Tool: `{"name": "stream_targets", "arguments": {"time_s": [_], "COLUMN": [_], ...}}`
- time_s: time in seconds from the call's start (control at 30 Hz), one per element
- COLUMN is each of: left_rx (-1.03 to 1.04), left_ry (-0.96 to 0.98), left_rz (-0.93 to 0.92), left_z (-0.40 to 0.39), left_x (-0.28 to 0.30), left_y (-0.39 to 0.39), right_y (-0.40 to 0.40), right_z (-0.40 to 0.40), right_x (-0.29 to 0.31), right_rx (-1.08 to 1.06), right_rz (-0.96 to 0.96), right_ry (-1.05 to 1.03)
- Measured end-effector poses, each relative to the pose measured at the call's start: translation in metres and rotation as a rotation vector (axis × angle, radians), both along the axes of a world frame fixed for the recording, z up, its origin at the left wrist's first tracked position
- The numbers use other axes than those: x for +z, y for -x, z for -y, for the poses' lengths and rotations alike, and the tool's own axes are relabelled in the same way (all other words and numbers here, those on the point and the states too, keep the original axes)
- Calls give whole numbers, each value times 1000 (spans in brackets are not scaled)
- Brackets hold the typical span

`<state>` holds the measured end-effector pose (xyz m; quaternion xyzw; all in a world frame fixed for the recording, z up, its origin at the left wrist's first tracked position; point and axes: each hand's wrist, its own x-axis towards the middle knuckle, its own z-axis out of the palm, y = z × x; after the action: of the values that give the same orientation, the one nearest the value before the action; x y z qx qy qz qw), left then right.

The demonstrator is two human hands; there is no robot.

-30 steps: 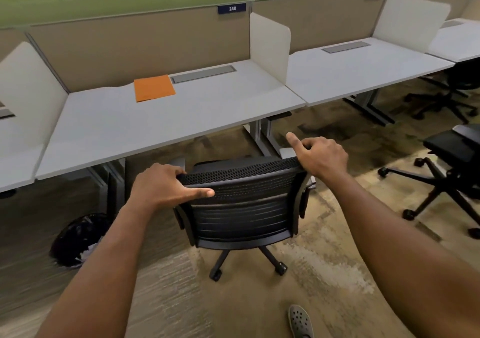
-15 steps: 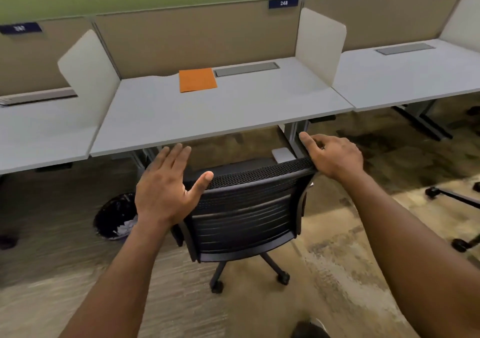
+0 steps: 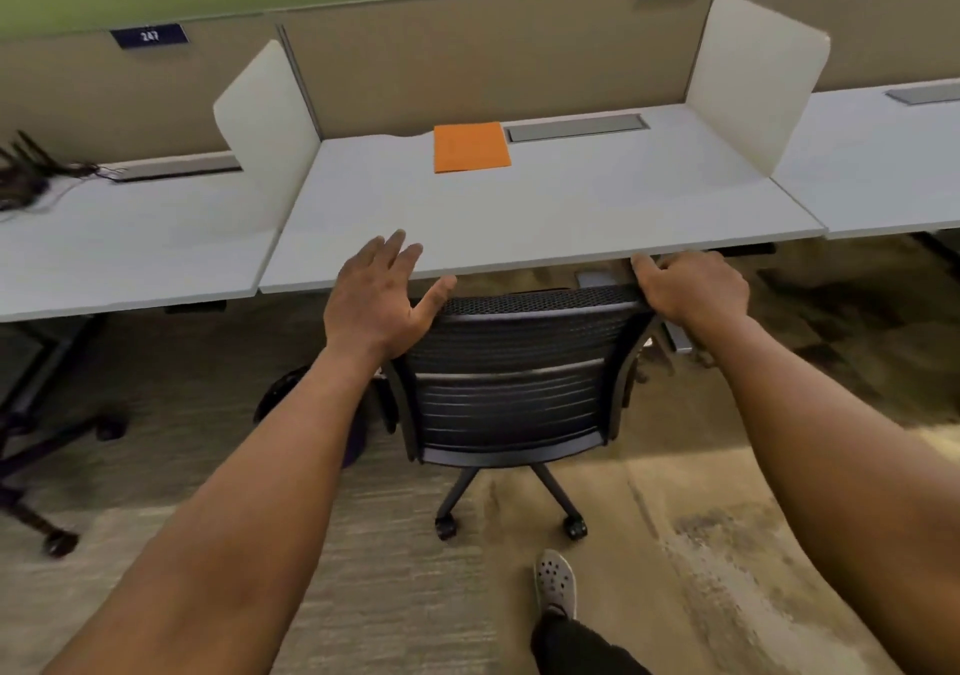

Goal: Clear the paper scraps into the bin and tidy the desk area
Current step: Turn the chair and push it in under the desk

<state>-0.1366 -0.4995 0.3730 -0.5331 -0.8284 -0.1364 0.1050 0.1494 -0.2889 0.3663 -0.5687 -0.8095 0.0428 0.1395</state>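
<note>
**Desk chair nearly tucked under the desk**

The desk chair [image 3: 511, 378], black with a mesh back, stood on its castors with the top of its backrest just short of the front edge of the white desk [image 3: 545, 217]. The right hand [image 3: 693, 292] gripped the backrest's upper right corner, fingers curled over the rim. The left hand [image 3: 376, 298] hovered at the upper left corner with fingers spread and straight, holding nothing; whether its thumb touched the mesh could not be told. To finish well, the push probably needed to be even on both corners, so the chair rolled in straight and stopped before striking the desk. An orange folder [image 3: 470, 147] lay at the back of the desk. A dark bin [image 3: 280, 399] stood on the carpet left of the chair, mostly hidden behind the left forearm.
</note>
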Motion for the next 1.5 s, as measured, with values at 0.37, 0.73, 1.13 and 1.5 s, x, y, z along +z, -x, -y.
{"name": "stream_targets", "arguments": {"time_s": [0.37, 0.73, 1.13, 1.5], "left_rx": [72, 102, 102, 57], "left_ry": [49, 112, 125, 94], "left_rz": [45, 88, 104, 77], "left_z": [-72, -151, -213, -222], "left_x": [-12, -14, -14, -18], "left_y": [69, 125, 165, 174], "right_y": [71, 127, 168, 176], "right_z": [-86, -170, -223, -228], "right_x": [-6, -10, -4, 0], "right_rx": [62, 95, 92, -11], "right_rz": [-26, -6, -2, 51], "right_ry": [9, 51, 37, -41]}}
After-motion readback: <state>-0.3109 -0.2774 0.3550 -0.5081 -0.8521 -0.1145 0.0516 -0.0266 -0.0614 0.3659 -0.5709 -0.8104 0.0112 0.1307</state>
